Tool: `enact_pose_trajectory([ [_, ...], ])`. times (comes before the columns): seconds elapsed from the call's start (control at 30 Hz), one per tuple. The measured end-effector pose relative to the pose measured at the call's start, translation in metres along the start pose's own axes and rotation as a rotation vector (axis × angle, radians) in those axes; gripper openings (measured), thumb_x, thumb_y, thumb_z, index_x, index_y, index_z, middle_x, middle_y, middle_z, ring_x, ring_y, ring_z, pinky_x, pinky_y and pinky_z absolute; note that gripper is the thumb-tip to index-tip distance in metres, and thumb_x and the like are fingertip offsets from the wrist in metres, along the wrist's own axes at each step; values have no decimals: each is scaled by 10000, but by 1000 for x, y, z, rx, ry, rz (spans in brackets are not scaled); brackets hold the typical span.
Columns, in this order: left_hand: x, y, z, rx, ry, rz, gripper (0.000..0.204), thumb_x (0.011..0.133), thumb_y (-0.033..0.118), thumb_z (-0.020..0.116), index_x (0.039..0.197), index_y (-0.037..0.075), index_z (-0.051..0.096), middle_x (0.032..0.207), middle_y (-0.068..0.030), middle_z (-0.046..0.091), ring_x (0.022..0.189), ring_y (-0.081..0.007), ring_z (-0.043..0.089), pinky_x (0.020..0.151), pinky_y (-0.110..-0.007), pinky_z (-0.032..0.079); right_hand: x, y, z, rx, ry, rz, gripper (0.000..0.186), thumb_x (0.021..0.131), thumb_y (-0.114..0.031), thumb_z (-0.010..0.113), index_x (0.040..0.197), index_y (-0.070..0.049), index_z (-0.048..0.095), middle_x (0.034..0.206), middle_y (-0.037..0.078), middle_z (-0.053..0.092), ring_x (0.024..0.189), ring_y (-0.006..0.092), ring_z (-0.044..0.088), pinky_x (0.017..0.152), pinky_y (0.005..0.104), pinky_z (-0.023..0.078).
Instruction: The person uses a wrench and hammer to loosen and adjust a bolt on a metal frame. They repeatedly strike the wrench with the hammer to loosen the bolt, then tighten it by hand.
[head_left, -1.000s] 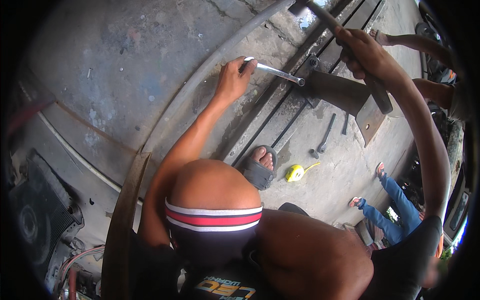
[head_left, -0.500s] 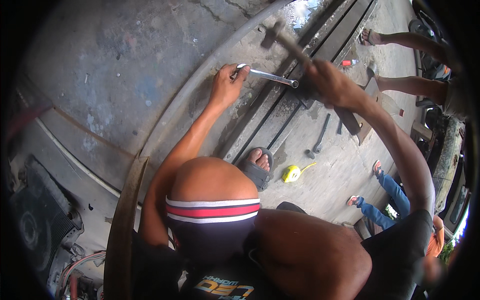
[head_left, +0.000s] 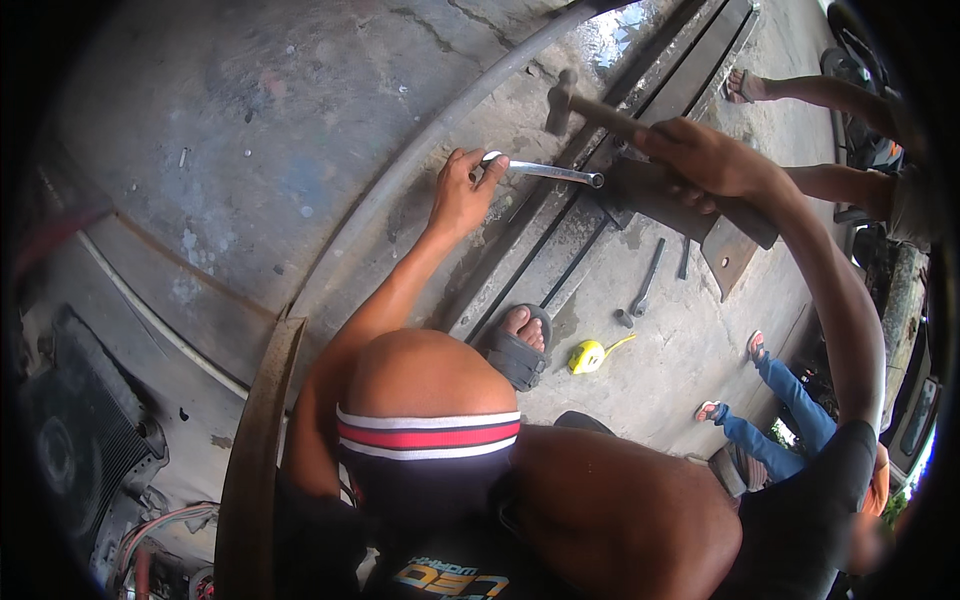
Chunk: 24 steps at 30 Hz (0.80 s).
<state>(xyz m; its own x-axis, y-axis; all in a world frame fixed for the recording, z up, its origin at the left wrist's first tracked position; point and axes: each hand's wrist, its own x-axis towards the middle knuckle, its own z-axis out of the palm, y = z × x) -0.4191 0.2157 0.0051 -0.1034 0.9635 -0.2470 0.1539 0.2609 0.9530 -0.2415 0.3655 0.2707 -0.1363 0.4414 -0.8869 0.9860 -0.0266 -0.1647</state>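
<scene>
My left hand point(head_left: 466, 192) grips one end of a shiny combination wrench point(head_left: 545, 171). The wrench points right, its ring end beside a dark metal piece point(head_left: 645, 188) on the rails. My right hand point(head_left: 712, 158) is closed round the wooden handle of a hammer point(head_left: 612, 119). The hammer's head lies to the left, apart from the wrench and farther away than it. Below my right hand, a flat steel plate with a hole point(head_left: 728, 258) adjoins the dark piece; my hand and forearm hide part of this area.
Long metal rails point(head_left: 690, 72) run diagonally across the concrete. A yellow tape measure point(head_left: 587, 357) and a socket-type tool point(head_left: 650, 280) lie near my sandalled foot point(head_left: 522, 345). A rusty beam point(head_left: 250, 450) stands at left, a radiator point(head_left: 90, 430) beyond. Other people's legs point(head_left: 840, 100) show at right.
My right hand has shifted right, and the hammer head has come nearer and slightly right. The left hand still holds the wrench in nearly the same place. The view has shifted slightly.
</scene>
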Motion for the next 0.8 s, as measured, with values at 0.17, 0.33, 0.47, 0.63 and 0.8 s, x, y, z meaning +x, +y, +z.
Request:
enact_pose_trajectory([
  [0.17,0,5,10,-67,19,5,363,967,363,662,972,3,702,841,-87,552,760,-168,512,666,-326,415,13,11,20,168,566,-235,560,1060,-468,413,950,66,543,639,52,564,487,119,571,441,284,485],
  [0.33,-7,-8,-6,28,0,-104,467,938,395,671,1086,-48,679,927,-198,573,811,-300,575,729,-403,457,17,-18,-3,-54,-157,47,482,1027,-494,489,1079,-21,560,637,15,514,470,111,542,396,270,439],
  [0.47,-6,2,0,-21,-33,-44,439,937,401,673,1033,-28,686,898,-176,549,775,-299,552,718,-398,451,4,-8,-21,157,452,-177,497,1043,-489,464,987,0,534,653,16,507,483,91,508,405,254,427],
  [0.63,-13,-18,4,52,69,47,433,945,413,681,946,-21,688,860,-89,493,710,-152,466,609,-317,396,36,33,51,-378,83,-507,519,1064,-407,438,888,66,557,591,89,578,508,198,613,459,370,491],
  [0.8,-22,3,1,-6,-59,-84,424,926,382,693,1023,-31,687,916,-181,564,814,-302,573,731,-412,457,15,-6,-7,31,371,-143,506,1046,-494,446,1027,0,554,630,30,534,454,114,546,396,293,455],
])
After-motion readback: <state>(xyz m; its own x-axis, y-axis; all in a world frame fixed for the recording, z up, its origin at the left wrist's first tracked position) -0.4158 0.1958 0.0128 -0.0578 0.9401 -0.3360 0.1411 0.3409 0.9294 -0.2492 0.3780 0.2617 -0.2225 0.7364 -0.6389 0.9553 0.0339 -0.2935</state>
